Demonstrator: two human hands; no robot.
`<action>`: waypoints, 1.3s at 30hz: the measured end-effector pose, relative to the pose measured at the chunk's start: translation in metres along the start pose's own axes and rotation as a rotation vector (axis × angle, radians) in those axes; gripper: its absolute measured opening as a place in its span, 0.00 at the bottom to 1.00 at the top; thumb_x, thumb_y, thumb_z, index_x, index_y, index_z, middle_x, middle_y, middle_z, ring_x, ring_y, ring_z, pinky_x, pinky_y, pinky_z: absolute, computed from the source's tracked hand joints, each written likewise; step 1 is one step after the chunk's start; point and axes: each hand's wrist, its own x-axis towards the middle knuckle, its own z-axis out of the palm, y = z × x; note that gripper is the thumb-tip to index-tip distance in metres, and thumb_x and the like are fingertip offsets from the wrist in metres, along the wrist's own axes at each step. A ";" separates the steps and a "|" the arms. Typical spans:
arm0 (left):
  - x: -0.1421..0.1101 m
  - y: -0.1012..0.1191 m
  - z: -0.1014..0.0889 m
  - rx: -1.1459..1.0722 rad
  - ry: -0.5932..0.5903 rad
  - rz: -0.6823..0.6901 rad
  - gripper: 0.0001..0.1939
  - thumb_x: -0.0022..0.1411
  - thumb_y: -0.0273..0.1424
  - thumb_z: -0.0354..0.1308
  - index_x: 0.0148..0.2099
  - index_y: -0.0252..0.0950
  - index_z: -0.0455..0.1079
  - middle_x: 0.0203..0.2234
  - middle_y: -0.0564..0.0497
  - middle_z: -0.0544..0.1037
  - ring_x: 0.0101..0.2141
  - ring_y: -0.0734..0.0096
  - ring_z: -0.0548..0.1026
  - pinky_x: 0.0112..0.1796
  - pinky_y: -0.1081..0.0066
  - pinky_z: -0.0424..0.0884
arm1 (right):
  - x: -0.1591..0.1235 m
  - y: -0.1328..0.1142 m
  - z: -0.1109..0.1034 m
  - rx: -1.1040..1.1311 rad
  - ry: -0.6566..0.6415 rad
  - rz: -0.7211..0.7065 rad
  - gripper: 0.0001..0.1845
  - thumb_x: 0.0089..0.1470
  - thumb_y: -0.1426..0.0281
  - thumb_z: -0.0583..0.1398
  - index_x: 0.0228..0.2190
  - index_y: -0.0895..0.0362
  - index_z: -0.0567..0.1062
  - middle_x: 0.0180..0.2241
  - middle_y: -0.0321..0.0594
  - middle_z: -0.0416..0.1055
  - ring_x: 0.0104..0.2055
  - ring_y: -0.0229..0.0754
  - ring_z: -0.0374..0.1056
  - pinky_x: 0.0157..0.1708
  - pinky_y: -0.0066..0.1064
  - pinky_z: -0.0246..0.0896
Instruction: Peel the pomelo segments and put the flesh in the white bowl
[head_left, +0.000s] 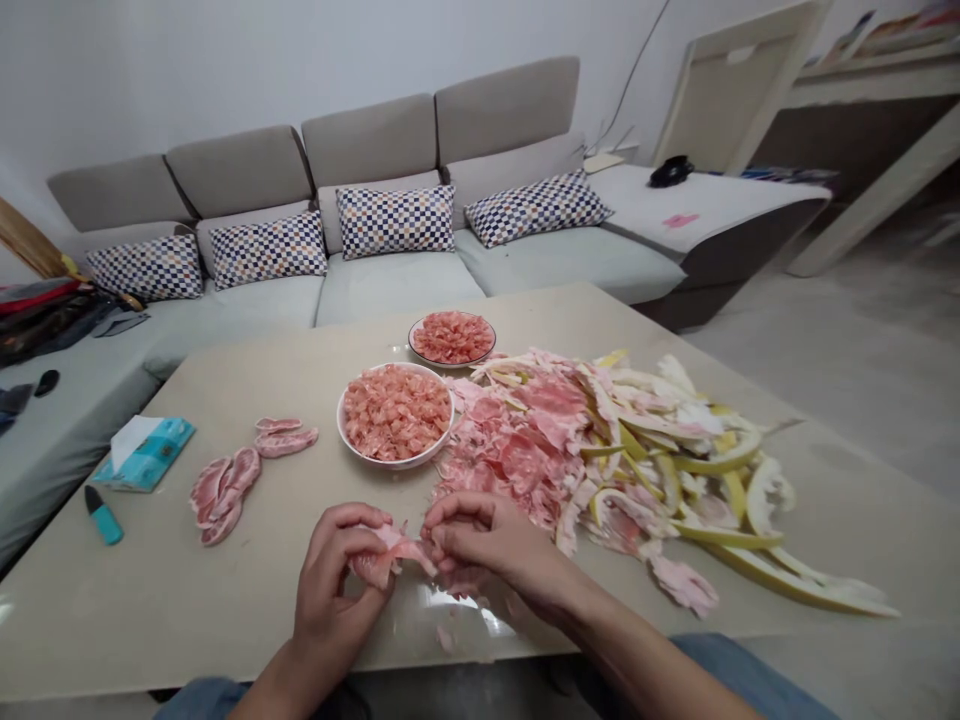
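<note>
Near the table's front edge, my left hand [341, 575] is closed around a pomelo segment [379, 562] with pink flesh and pale skin. My right hand [487, 545] pinches the skin at the segment's right end, its thumb and fingertips pressed together. Just beyond my hands stands a white bowl [397, 415] heaped with peeled pomelo pulp. Behind it is a plate [452, 338] piled with darker pink pulp. Unpeeled pomelo segments [225, 492] lie on the table to the left. Right of the bowl spreads a heap of pink membranes [517, 440].
Green-yellow pomelo rinds [720, 460] cover the table's right side. A blue tissue pack [146, 452] and a teal-handled knife or cutter [103, 515] lie at the left. Behind the table [255, 610] stands a grey sofa [397, 275] with checked cushions.
</note>
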 end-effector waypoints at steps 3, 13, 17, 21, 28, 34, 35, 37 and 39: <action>0.004 -0.002 0.002 -0.067 0.046 -0.134 0.08 0.58 0.23 0.61 0.37 0.40 0.69 0.39 0.49 0.72 0.42 0.66 0.73 0.43 0.67 0.70 | 0.011 -0.016 -0.008 -0.138 0.064 -0.143 0.11 0.45 0.65 0.65 0.30 0.58 0.75 0.24 0.35 0.75 0.26 0.35 0.71 0.30 0.28 0.65; 0.020 -0.003 0.000 -0.668 0.019 -0.853 0.13 0.55 0.37 0.66 0.37 0.34 0.72 0.32 0.47 0.80 0.36 0.64 0.77 0.42 0.65 0.71 | 0.100 -0.094 0.001 -1.035 0.234 -0.654 0.12 0.50 0.80 0.59 0.34 0.57 0.81 0.36 0.43 0.79 0.38 0.45 0.74 0.42 0.36 0.66; 0.018 -0.003 -0.001 -0.814 0.021 -0.928 0.12 0.55 0.33 0.67 0.41 0.35 0.73 0.38 0.46 0.80 0.42 0.65 0.77 0.49 0.65 0.70 | 0.113 -0.103 0.007 -1.142 0.275 -0.775 0.13 0.54 0.80 0.58 0.36 0.58 0.81 0.38 0.46 0.78 0.43 0.48 0.72 0.47 0.39 0.62; 0.016 -0.008 -0.001 -0.955 0.059 -0.966 0.10 0.55 0.29 0.67 0.40 0.35 0.74 0.38 0.48 0.80 0.42 0.69 0.77 0.52 0.66 0.69 | 0.120 -0.106 0.009 -1.201 0.221 -0.858 0.14 0.51 0.83 0.60 0.36 0.58 0.81 0.39 0.45 0.78 0.44 0.47 0.71 0.47 0.38 0.63; 0.018 -0.007 -0.004 -0.938 0.049 -0.919 0.10 0.54 0.29 0.67 0.40 0.34 0.74 0.37 0.50 0.78 0.41 0.71 0.76 0.52 0.67 0.68 | 0.082 -0.094 0.016 -1.124 0.216 -0.923 0.13 0.56 0.79 0.58 0.40 0.57 0.79 0.42 0.44 0.76 0.45 0.43 0.71 0.46 0.36 0.65; 0.017 0.005 0.003 -0.776 -0.042 -0.746 0.18 0.52 0.34 0.69 0.43 0.38 0.68 0.36 0.51 0.77 0.39 0.68 0.76 0.43 0.69 0.70 | 0.019 -0.040 0.016 -0.799 0.036 -0.490 0.12 0.53 0.67 0.65 0.41 0.56 0.79 0.39 0.42 0.78 0.36 0.41 0.73 0.36 0.32 0.68; 0.016 0.006 0.005 -0.781 -0.055 -0.726 0.18 0.51 0.34 0.70 0.42 0.38 0.68 0.35 0.51 0.76 0.39 0.68 0.76 0.42 0.69 0.70 | 0.013 -0.031 0.016 -0.772 0.038 -0.446 0.15 0.50 0.66 0.66 0.41 0.56 0.79 0.39 0.42 0.78 0.34 0.41 0.73 0.35 0.32 0.68; 0.013 0.006 0.009 -0.792 -0.090 -0.697 0.18 0.50 0.34 0.70 0.39 0.38 0.66 0.34 0.52 0.75 0.38 0.68 0.75 0.41 0.70 0.70 | 0.008 -0.018 0.015 -0.730 0.034 -0.422 0.14 0.49 0.66 0.67 0.40 0.54 0.80 0.35 0.40 0.79 0.31 0.40 0.73 0.31 0.30 0.67; 0.011 0.004 0.011 -0.786 -0.117 -0.684 0.16 0.51 0.33 0.70 0.37 0.38 0.66 0.32 0.53 0.74 0.37 0.69 0.75 0.39 0.71 0.69 | 0.007 -0.013 0.015 -0.695 0.010 -0.435 0.09 0.49 0.66 0.66 0.35 0.52 0.81 0.30 0.37 0.78 0.29 0.40 0.72 0.28 0.29 0.65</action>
